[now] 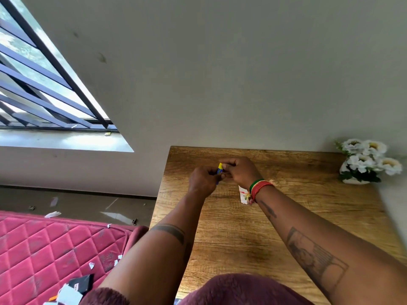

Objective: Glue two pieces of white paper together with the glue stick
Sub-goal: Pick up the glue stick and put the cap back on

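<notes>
**Head view: two hands close on a glue stick above a wooden table**

Head view, looking down over a brown wood-grain table (275, 227) set against a pale grey wall (220, 62). Both bare hands meet over the far part of the tabletop. The left hand (203, 180) and the right hand (241, 170) are each curled around a small yellow-and-blue glue stick (220, 168), of which only a short yellow and blue stretch shows between the fingers; the rest of the tube, and whether a cap is on it, is hidden by the knuckles. Which hand carries the weight cannot be told.

A small piece of white paper with red marks (243, 195) lies flat on the table just near the right wrist, partly covered by a band of red, green and yellow threads (258, 188). A second sheet cannot be made out; the arm may cover it.

At the far right corner stands a white pot of white artificial flowers (367, 162), its edge blurred. To the left, below table level, a pink quilted mattress (48, 245) carries scattered white paper scraps (91, 265) and a black object (82, 282) too cut off to identify. A barred window (39, 80) fills the far left. A maroon fleecy garment (237, 289) is cropped by the near edge.
</notes>
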Available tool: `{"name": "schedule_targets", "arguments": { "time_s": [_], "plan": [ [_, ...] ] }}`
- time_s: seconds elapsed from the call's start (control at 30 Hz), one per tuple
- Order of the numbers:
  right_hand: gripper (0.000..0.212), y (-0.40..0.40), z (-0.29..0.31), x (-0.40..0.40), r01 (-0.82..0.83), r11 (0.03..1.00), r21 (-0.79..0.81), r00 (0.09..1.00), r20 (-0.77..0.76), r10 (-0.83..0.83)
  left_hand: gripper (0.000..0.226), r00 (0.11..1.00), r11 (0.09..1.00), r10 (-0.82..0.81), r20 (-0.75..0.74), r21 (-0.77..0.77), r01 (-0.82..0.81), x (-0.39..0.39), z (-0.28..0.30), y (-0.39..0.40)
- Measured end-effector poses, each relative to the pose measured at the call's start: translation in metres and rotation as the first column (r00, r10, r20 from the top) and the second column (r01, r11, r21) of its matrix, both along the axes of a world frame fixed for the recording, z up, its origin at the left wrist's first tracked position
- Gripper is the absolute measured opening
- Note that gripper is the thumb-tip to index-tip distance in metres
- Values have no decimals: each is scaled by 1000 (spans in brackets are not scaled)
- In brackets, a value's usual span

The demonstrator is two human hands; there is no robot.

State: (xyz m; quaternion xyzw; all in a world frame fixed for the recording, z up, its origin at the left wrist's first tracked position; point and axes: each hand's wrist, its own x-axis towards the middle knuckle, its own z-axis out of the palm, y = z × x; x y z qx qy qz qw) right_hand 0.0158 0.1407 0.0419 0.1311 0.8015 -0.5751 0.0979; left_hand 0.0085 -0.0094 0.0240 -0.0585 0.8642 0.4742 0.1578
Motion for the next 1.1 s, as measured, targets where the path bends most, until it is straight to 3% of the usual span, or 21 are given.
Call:
{"name": "schedule_targets", "arguments": {
  "time_s": [0.2,0.33,0.4,0.53,0.77,0.97,1.03,1.1],
  "plan": [
    [55,7,12,22,-130,941,312,969,-160,187,17,999,997,38,-30,66,-36,4,15,9],
    [84,16,11,34,-279,857,434,921,-132,366,5,999,978,51,6,201,-52,6,25,16],
    [92,19,9,38,-258,832,492,916,-150,373,3,999,971,35,25,237,-40,7,32,25],
    [77,29,9,42,-96,858,504,924,-275,265,10,999,965,4,44,260,-15,10,41,43],
    [62,41,14,41,-55,867,494,913,-326,244,4,996,962,-41,73,272,20,8,46,54],
    [93,43,5,44,-99,916,389,928,-296,226,13,995,942,49,85,326,-74,2,47,58],
    [80,42,2,45,-76,954,291,946,-281,161,18,995,937,71,72,338,-92,3,46,61],
    [49,44,-1,45,30,968,251,950,-309,51,20,996,936,43,73,347,-66,5,44,65]
  ]
}}
